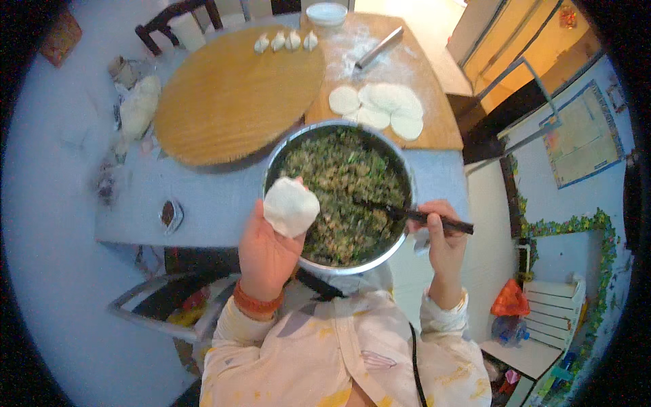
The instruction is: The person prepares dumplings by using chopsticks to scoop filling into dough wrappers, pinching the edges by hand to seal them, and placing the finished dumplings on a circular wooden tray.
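Note:
A round dough wrapper [291, 207] lies across the palm and fingers of my left hand [268, 254], over the left rim of a metal pot [375, 263]. The pot is filled with a chopped green and brown filling [341, 173]. My right hand [443, 229], at the pot's right rim, grips a dark utensil [452, 224], probably chopsticks. Its far end reaches into the filling, so the tip is hidden. Beyond the pot, several flat dough wrappers [390, 104] overlap on a floured wooden board [440, 124].
Several folded dumplings [293, 40] stand in a row on the round wooden board [234, 96]. A rolling pin [379, 48] and a white bowl [326, 14] sit farther back. At left are a small open packet [172, 216] and a plastic bag [140, 107]. A white chair [546, 315] stands right.

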A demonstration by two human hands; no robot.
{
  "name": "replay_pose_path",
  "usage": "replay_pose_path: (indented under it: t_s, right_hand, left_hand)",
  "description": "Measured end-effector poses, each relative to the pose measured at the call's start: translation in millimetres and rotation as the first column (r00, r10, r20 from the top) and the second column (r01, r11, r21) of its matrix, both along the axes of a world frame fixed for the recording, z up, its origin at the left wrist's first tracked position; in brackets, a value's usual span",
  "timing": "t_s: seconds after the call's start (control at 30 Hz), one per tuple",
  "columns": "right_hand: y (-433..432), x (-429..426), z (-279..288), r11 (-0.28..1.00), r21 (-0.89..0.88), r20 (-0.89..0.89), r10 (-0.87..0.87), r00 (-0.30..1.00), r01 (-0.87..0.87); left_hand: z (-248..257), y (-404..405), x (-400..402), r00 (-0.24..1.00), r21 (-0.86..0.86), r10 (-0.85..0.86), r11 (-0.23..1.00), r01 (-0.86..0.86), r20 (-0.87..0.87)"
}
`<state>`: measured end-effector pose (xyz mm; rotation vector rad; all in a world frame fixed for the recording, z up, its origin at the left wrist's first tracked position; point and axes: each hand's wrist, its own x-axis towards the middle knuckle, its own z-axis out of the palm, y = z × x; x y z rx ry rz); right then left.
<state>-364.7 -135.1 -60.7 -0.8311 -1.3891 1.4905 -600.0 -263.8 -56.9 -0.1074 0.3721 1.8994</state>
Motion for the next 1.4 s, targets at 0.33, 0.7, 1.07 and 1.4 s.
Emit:
replay_pose_path:
  t_s: [0.33,0.7,1.07,1.4]
  right_hand:
    - [-19.6,11.7,52.5,0.929,0.371,0.153,-0.064,0.986,0.003]
    - [-5.4,11.9,-14.9,0.98,0.175,0.143,-0.119,0.983,0.093]
    - [1.2,23.5,-44.9,0.951,-0.247,-0.15,-0.228,0.962,0.187]
    - [-38.2,28.1,-7.5,0.939,0.313,-0.153,-0.095,0.984,0.139]
  left_hand:
    - [2.9,-3.8,-6.0,0.998,-0.031,-0.002,1.0,0.0,-0.056]
    - [2.0,-2.0,-5.9,1.0,-0.027,-0.015,1.0,0.015,-0.019]
    - [0.5,0.2,-1.2,0.999,-0.053,-0.027,0.998,0.025,-0.043]
    - [4.0,9.9,18.0,0.973,-0.059,-0.222,0.972,0.225,0.057]
